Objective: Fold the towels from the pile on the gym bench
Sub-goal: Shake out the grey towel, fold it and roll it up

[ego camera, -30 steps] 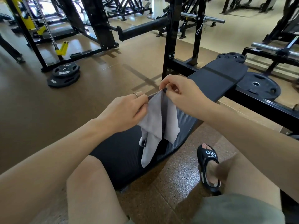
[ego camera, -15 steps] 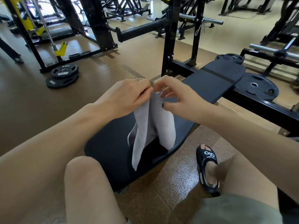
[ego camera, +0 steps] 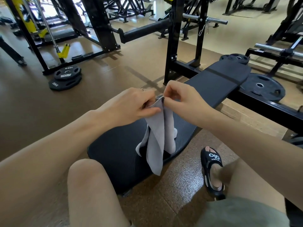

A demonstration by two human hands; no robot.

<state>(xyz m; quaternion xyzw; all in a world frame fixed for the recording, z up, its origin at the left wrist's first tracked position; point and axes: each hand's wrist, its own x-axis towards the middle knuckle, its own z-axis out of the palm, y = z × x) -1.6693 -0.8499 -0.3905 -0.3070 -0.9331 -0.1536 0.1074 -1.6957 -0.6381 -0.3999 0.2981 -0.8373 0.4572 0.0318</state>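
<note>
A small grey towel [ego camera: 158, 136] hangs in the air above the black gym bench [ego camera: 218, 82], draped in loose vertical folds. My left hand [ego camera: 131, 105] pinches its upper edge from the left. My right hand [ego camera: 182, 97] pinches the same top edge from the right, fingertips almost touching those of the left. The towel's lower end dangles over the bench's near seat pad [ego camera: 114, 149]. A bit of pale cloth [ego camera: 175, 132] shows behind the hanging towel on the pad; I cannot tell whether it is another towel. No pile is visible.
My bare knee [ego camera: 85, 174] is at the bench's near end and my sandalled foot [ego camera: 213, 167] rests on the floor to the right. Stacked weight plates [ego camera: 66, 77] lie on the floor at left, a large plate [ego camera: 262, 86] at right. Black rack uprights [ego camera: 172, 46] stand behind the bench.
My hands came together at the towel's top edge and rose slightly. The towel, earlier spread between them, now hangs narrower and longer.
</note>
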